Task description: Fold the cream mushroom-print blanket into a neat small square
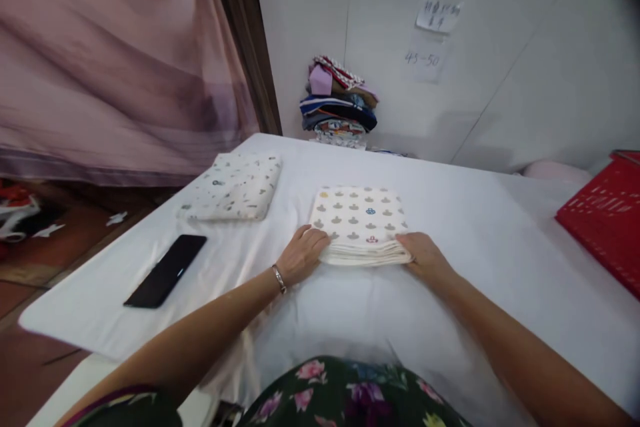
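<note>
A folded cream cloth point(361, 217) with small grey and coloured motifs lies in the middle of the white-covered table point(475, 240). My left hand point(301, 255) rests at its near left corner, fingers curled onto the edge of the stacked layers. Its near right corner is held by my right hand point(424, 255), whose fingers are tucked against the folds. Both hands grip the cloth's near edge.
A second folded patterned cloth point(235, 195) lies at the left. A black phone point(166, 270) sits near the table's left edge. Folded clothes point(337, 103) are stacked against the white wall. A red crate point(607, 217) stands at the right, a pink curtain point(115, 60) at the left.
</note>
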Action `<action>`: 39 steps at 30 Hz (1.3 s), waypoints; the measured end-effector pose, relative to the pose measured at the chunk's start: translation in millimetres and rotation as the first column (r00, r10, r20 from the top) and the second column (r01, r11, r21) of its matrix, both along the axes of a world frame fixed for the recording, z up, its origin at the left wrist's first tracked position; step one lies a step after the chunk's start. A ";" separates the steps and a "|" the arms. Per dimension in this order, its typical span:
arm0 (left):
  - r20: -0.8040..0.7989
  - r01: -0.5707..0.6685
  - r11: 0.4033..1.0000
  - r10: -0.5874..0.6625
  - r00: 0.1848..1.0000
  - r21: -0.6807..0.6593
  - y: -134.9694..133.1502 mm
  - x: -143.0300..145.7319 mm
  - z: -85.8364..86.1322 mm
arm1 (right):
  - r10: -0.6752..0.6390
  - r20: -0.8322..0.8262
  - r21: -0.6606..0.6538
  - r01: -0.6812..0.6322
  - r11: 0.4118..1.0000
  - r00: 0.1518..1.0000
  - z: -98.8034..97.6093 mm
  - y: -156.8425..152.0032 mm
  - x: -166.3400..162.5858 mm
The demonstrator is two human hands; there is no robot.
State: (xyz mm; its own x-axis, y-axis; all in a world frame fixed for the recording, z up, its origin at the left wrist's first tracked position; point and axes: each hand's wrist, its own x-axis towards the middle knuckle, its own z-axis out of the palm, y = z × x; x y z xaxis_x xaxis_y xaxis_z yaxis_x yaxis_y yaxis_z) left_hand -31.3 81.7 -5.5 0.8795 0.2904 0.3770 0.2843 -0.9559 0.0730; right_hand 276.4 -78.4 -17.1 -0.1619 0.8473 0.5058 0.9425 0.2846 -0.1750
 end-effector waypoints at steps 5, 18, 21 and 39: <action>0.008 -0.017 0.998 0.017 1.000 -0.058 -18.1 -4.5 -11.8 | -0.067 -0.049 -0.098 0.062 0.993 0.997 -19.1 -22.2 -9.9; -0.010 -0.018 0.989 0.017 1.000 -0.145 -19.9 5.9 11.4 | -0.086 -0.152 -0.198 0.055 0.979 0.985 15.0 -29.4 -30.5; -0.054 -0.008 0.997 0.003 0.999 -0.083 -18.6 15.4 12.8 | -0.038 -0.029 -0.225 0.030 0.974 0.999 12.0 -19.9 -32.0; -0.042 0.071 0.997 -0.070 0.997 0.035 -33.6 11.7 1.8 | -0.002 -0.044 -0.086 -0.002 0.996 0.999 1.2 -27.2 -25.7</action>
